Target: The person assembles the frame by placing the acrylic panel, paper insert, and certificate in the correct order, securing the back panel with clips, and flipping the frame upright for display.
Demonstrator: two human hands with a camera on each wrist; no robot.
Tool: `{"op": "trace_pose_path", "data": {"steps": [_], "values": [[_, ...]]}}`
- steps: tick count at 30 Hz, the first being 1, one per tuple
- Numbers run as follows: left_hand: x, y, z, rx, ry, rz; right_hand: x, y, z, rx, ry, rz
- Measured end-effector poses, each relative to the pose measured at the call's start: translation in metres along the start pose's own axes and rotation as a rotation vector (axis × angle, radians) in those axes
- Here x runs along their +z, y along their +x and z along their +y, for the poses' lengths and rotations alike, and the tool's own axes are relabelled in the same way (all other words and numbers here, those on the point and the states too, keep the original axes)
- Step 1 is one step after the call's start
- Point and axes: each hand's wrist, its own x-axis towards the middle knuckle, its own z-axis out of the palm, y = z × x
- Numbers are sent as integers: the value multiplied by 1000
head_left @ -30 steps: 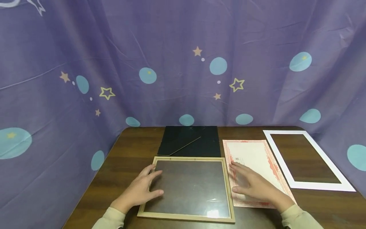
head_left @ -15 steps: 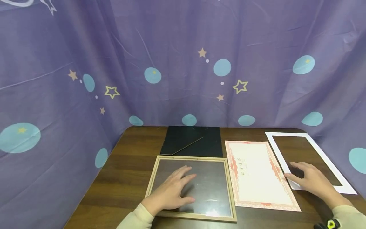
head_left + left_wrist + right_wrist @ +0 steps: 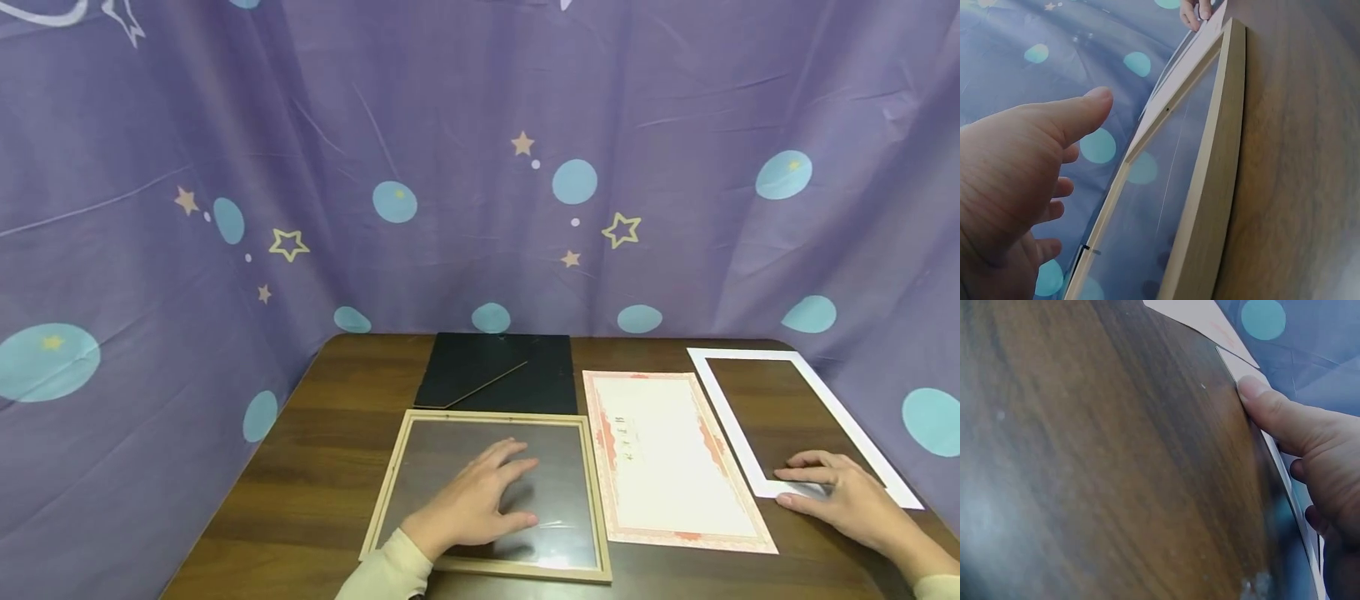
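My left hand (image 3: pixel 480 500) hovers with spread fingers over the clear pane of a pale wooden picture frame (image 3: pixel 597 500), which lies flat. In the left wrist view the thumb stands apart from the frame's rail. At far right, my right hand (image 3: pixel 843 492) grips the near strip of a white picture mat (image 3: pixel 735 433). Its thumb lies at the outer edge and its fingers at the inner opening. The right wrist view has the thumb (image 3: pixel 1266 403) touching the mat's edge; the fingertips are partly hidden. Between the hands lies a red-bordered certificate (image 3: pixel 675 467).
Behind the frame lies a black backing board (image 3: pixel 480 354) with a folded strut line across it. The brown wooden table (image 3: pixel 300 500) runs up to a purple patterned curtain (image 3: pixel 465 167) at the back and sides.
My right hand has travelled right, from above the certificate to the mat's near strip. The left hand has shifted right, from the frame's left rail to over the pane.
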Motion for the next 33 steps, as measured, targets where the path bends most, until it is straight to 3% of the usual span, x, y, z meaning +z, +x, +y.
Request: {"op": "trace_pose_path", "data": {"steps": [6,10,14,19,26,33], "values": [[5,5,3,-21,-39,11,-1,2,-1,24,-14,25],[7,9,5,-16,-39,20,-1,3,-1,-14,-39,56],[10,16,9,-1,-48,31,-7,6,-11,8,-5,8],[15,25,15,16,-121,64,-10,22,-39,62,63,-70],[26,41,27,14,-292,67,10,47,-97,-22,156,26],[36,56,32,-1,-505,134,36,66,-153,-61,246,44]]}}
